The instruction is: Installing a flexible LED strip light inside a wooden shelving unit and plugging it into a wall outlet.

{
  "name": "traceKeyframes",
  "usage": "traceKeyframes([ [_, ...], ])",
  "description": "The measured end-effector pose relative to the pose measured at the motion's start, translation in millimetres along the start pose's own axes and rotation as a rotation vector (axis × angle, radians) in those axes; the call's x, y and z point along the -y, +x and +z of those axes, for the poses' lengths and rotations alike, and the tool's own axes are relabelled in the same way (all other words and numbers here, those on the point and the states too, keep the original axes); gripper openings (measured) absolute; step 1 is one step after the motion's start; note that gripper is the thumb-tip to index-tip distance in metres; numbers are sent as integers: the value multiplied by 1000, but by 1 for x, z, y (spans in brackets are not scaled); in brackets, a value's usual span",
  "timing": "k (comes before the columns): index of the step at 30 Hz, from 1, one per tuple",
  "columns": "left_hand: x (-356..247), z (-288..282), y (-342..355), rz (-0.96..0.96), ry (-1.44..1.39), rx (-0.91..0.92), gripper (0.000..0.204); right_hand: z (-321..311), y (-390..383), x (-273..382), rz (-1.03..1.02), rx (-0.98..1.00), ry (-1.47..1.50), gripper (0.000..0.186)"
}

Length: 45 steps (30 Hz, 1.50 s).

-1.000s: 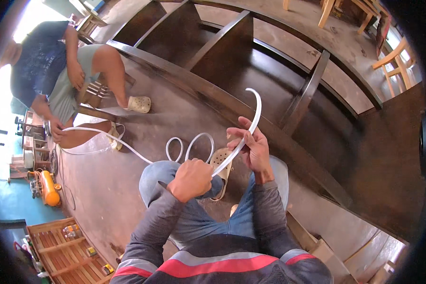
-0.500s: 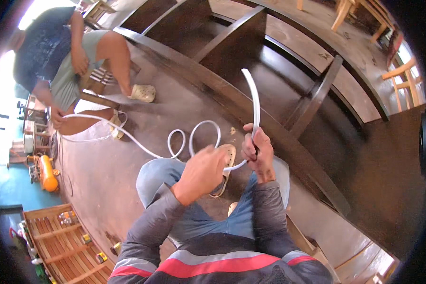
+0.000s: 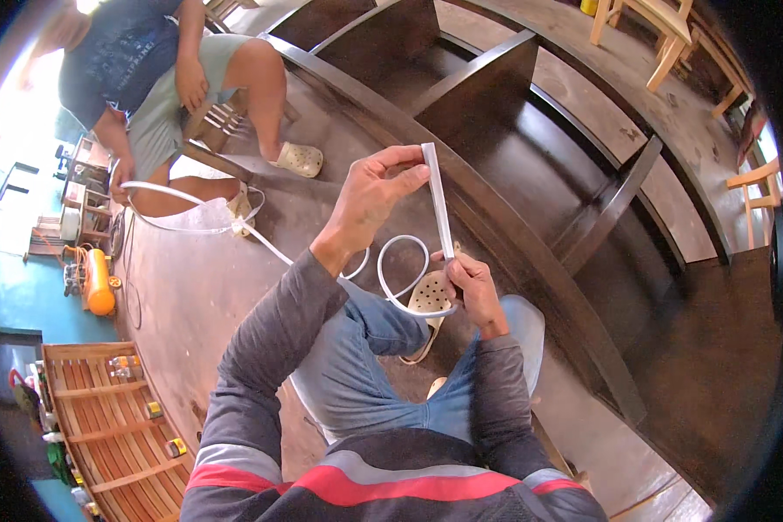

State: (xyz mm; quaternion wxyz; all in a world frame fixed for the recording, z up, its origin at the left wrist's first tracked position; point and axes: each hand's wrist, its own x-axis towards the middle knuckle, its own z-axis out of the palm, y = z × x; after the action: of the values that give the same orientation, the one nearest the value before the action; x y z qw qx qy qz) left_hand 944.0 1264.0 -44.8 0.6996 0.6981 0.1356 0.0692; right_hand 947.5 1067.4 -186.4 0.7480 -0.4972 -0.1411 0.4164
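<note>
A long white flexible strip (image 3: 438,204) runs between my hands, its end section pulled nearly straight. My left hand (image 3: 370,200) pinches the upper end between thumb and fingers. Lower down and to the right, my right hand (image 3: 476,291) grips the same strip. From there it curls in loops above my knees and a beige clog (image 3: 429,294), then stretches left toward a seated person (image 3: 139,87). That person's hand (image 3: 122,177) is at the strip's far portion.
Dark brown wooden shelving (image 3: 513,191) with dividers lies along my right. Wooden chairs (image 3: 661,35) stand at the far right. To the left are an orange tank (image 3: 98,280) and a slatted wooden surface (image 3: 104,435) with tape measures (image 3: 176,447) on it.
My left hand has risen from near my lap to the strip's free end and taken hold of it. The curved end section is now straighter. My right hand has stayed close by, slightly lower.
</note>
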Motion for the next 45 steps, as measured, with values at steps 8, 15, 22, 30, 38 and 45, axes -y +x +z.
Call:
traceKeyframes([
  [8,3,5,-1,125,-24,59,24,-2,-3,-2,-30,-51,-35,33],
  [15,-2,12,-3,137,-13,123,24,-6,-2,-4,-52,-61,2,33],
  [22,-9,19,-10,111,-69,275,23,-9,-1,-6,-82,-61,21,31],
  [30,-14,26,-16,11,-92,510,19,-14,4,-16,-246,-292,6,30],
  [38,-14,27,-20,-20,-138,562,15,-12,5,-18,-306,-382,4,32],
  [45,-18,26,-23,-6,-103,583,12,-9,3,-17,-319,-414,11,31],
])
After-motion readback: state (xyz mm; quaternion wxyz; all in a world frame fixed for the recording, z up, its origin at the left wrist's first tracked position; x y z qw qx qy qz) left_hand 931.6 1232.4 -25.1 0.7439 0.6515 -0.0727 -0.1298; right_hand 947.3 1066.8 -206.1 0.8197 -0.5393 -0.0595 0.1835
